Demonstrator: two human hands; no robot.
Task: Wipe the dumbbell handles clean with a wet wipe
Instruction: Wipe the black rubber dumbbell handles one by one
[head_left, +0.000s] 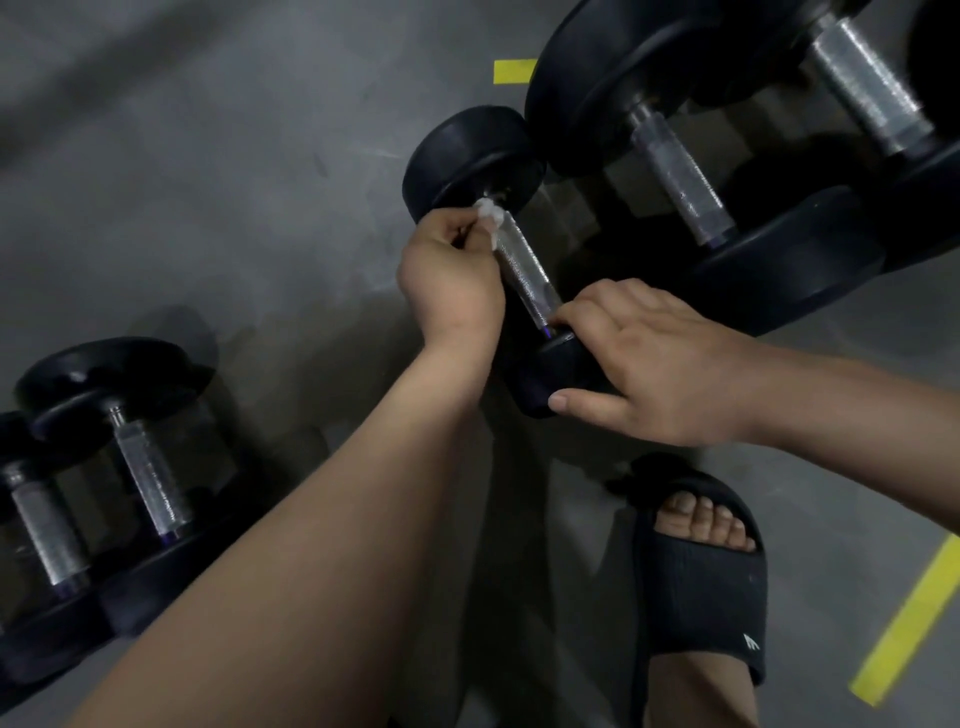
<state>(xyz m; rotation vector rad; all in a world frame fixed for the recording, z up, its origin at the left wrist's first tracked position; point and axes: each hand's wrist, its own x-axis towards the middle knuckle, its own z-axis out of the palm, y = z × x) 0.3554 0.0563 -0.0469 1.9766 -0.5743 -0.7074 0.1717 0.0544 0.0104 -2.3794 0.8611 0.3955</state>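
Note:
A small black dumbbell with a knurled steel handle lies on the grey floor in the middle of the view. My left hand pinches a crumpled white wet wipe against the far end of that handle, close to the far weight head. My right hand rests on the near weight head, fingers curved over it and fingertips touching the handle's near end. The near head is mostly hidden under this hand.
Two larger dumbbells lie at the upper right, two more dumbbells at the lower left. My foot in a black slide sandal stands at the lower right. Yellow tape marks cross the grey concrete floor.

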